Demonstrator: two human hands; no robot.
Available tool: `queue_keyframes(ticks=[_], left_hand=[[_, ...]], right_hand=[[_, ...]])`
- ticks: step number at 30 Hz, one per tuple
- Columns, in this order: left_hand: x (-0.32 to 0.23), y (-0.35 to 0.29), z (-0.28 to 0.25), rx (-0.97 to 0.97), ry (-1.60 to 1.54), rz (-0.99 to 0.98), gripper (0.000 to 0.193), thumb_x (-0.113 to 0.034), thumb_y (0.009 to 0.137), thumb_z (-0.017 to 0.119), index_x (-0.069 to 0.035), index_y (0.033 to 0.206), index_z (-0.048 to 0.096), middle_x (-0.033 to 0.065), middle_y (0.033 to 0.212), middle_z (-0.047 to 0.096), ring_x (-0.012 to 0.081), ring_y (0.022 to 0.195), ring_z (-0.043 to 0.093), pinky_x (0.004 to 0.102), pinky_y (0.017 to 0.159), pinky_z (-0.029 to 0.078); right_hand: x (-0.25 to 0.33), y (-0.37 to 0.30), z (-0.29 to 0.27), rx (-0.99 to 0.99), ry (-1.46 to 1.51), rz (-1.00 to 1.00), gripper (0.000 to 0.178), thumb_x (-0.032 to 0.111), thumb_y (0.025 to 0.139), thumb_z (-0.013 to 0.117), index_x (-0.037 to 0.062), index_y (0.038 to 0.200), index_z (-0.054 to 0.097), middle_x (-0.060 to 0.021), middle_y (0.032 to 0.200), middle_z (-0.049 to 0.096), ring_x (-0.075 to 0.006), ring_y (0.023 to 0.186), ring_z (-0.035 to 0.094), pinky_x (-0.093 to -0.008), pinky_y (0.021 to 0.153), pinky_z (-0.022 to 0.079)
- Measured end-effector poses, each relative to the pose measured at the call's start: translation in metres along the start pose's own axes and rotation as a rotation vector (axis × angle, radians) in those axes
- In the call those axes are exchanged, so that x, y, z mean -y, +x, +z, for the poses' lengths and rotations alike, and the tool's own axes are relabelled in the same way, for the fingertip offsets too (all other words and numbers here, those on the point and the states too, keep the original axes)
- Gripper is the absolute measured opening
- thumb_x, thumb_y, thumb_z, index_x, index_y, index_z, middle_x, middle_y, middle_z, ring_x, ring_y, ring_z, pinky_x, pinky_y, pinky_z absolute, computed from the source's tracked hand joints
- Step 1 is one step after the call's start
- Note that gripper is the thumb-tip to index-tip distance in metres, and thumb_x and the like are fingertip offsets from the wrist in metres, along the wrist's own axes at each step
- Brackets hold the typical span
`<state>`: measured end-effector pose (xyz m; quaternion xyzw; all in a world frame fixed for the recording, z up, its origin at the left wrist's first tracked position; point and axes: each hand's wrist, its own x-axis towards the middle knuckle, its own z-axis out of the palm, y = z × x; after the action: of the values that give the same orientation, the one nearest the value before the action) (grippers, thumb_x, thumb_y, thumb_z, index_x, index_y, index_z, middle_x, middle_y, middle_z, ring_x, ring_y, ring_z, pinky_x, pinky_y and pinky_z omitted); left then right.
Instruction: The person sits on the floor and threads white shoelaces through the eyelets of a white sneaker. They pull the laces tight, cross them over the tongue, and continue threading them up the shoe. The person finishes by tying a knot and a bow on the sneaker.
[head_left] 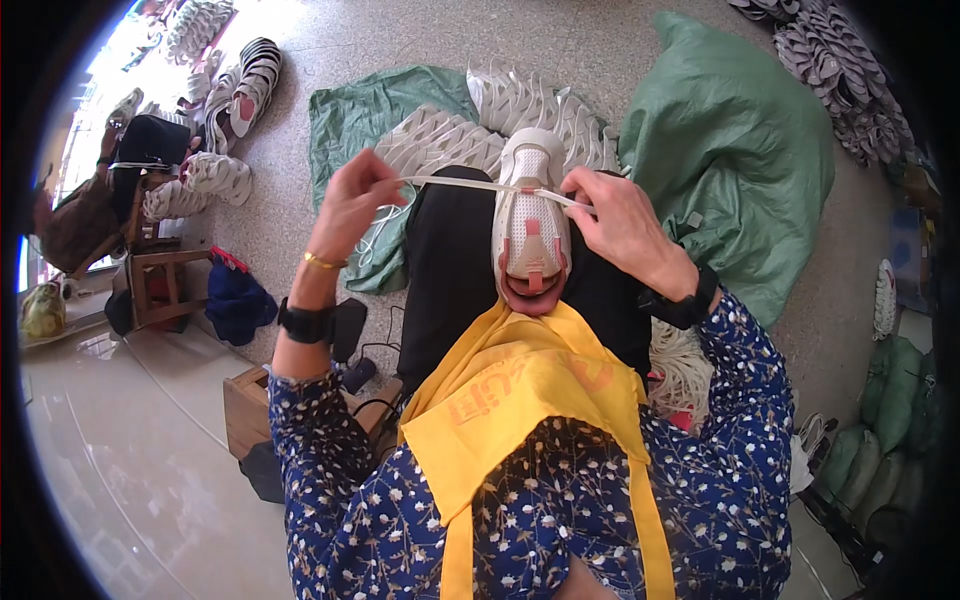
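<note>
A white shoe upper (522,215) with pink loops and a perforated tongue lies lengthwise between my thighs, its pink-lined end toward me. A flat white shoelace (455,182) runs across it through a pink loop. My left hand (358,195) is off to the left of the shoe, fingers pinched on one end of the lace, which is drawn out nearly straight. Close beside the shoe on the right, my right hand (618,222) pinches the other side of the lace; a short length shows under its fingers.
Stacked white shoe uppers (440,140) rest on a green sheet (345,110) ahead. A bulging green sack (735,150) stands at right. A bundle of white laces (680,370) sits by my right thigh. More uppers (840,75) are piled far right; a wooden stool (160,290) is at left.
</note>
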<state>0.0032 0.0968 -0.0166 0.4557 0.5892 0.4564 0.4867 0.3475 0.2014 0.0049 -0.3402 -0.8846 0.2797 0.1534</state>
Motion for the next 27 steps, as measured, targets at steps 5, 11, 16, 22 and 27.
queue_keyframes(ticks=[5,11,16,22,27], left_hand=[[0.033,-0.017,0.008,-0.065,0.066,-0.028,0.007,0.002,0.094,0.063,-0.001,0.093,0.057,0.0025,0.088,0.062,0.0094,0.08,0.064,0.0276,0.07,0.058],[0.004,-0.016,0.054,-0.181,0.787,0.418,0.021,0.0,0.082,0.069,-0.005,0.1,0.059,0.0133,0.098,0.062,0.036,0.099,0.057,0.0444,0.09,0.048],[0.006,-0.014,0.057,-0.147,0.896,0.433,0.024,0.004,0.082,0.063,-0.005,0.104,0.059,0.0139,0.095,0.061,0.037,0.1,0.058,0.0474,0.085,0.049],[0.013,-0.004,0.056,-0.161,0.876,0.359,0.018,0.008,0.085,0.057,-0.003,0.099,0.055,0.0172,0.091,0.06,0.0421,0.083,0.062,0.0485,0.073,0.051],[0.014,-0.006,0.049,-0.189,0.745,0.458,0.015,0.009,0.086,0.056,-0.001,0.096,0.053,0.0192,0.087,0.059,0.0427,0.075,0.061,0.0468,0.067,0.049]], right_hand=[[-0.005,-0.006,0.002,-0.046,0.006,-0.023,0.02,0.003,0.086,0.064,0.0021,0.105,0.058,-0.018,0.093,0.067,-0.0417,0.088,0.066,-0.0497,0.073,0.053],[-0.019,-0.007,0.01,-0.17,-0.122,-0.065,0.016,0.001,0.092,0.063,0.002,0.107,0.061,-0.018,0.097,0.069,-0.0378,0.09,0.069,-0.0449,0.075,0.055],[-0.017,-0.004,0.007,-0.162,0.04,-0.017,0.013,-0.001,0.09,0.062,0.0006,0.103,0.064,-0.0187,0.088,0.071,-0.0384,0.083,0.07,-0.0461,0.071,0.056],[-0.014,-0.008,0.004,-0.105,0.259,0.182,0.009,0.003,0.089,0.067,-0.0005,0.097,0.068,-0.0186,0.082,0.071,-0.0327,0.071,0.071,-0.0404,0.065,0.055],[-0.015,-0.01,-0.003,-0.062,0.19,0.167,0.008,0.005,0.089,0.068,0.0,0.096,0.068,-0.0184,0.081,0.071,-0.0341,0.071,0.07,-0.0411,0.065,0.055]])
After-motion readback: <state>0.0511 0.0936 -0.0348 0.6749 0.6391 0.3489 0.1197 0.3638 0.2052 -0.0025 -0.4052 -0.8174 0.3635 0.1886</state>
